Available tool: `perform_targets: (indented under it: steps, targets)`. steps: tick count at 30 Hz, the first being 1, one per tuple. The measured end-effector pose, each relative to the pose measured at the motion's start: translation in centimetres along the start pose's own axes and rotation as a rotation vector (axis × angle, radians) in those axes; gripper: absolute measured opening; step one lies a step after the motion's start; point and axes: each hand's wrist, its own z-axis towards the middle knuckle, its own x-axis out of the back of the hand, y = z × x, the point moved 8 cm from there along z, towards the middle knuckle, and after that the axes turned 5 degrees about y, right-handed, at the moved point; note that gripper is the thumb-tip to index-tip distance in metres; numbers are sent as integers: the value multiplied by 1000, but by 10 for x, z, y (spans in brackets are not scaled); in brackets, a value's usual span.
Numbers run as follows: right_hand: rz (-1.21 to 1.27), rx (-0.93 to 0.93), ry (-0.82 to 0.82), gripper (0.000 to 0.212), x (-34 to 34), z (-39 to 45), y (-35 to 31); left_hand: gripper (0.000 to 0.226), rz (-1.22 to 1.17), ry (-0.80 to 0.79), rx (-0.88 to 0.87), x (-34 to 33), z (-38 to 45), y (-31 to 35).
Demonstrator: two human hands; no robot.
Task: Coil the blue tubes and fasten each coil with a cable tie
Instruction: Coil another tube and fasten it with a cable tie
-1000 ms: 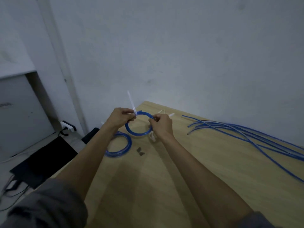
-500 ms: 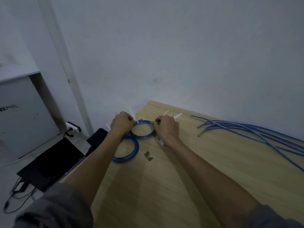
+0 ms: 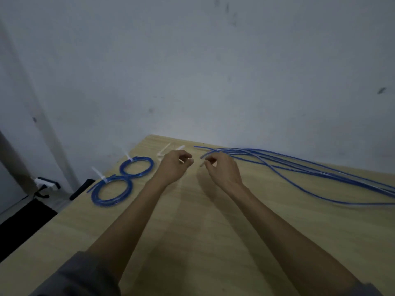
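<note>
Two tied blue coils lie side by side at the table's left edge: near coil, far coil, each with a white cable tie tail sticking up. Loose blue tubes sprawl right. Left hand and right hand hover between, fingers loosely curled, holding nothing I can make out. Spare cable ties lie beyond them.

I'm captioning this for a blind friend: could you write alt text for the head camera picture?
Two bare hands, left hand and right hand, hover empty over a wooden table. To their left lie two tied coils; loose blue tubes trail off right, spare ties beyond.
</note>
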Motion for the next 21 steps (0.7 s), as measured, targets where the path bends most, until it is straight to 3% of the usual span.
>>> perform_targets:
  steps: [7, 11, 17, 21]
  targets:
    - [-229, -66, 66, 18, 95, -54, 116, 20, 9, -152, -174, -93, -41, 66]
    - [-400, -112, 119, 23, 129, -82, 167, 23, 73, -158, -271, -125, -62, 84]
    - [-480, 12, 198, 19, 143, -91, 175, 40, 187, -95, -287, -143, -68, 104]
    - [-450, -39, 40, 41, 126, -86, 183, 43, 264, -78, -335, -153, -69, 106]
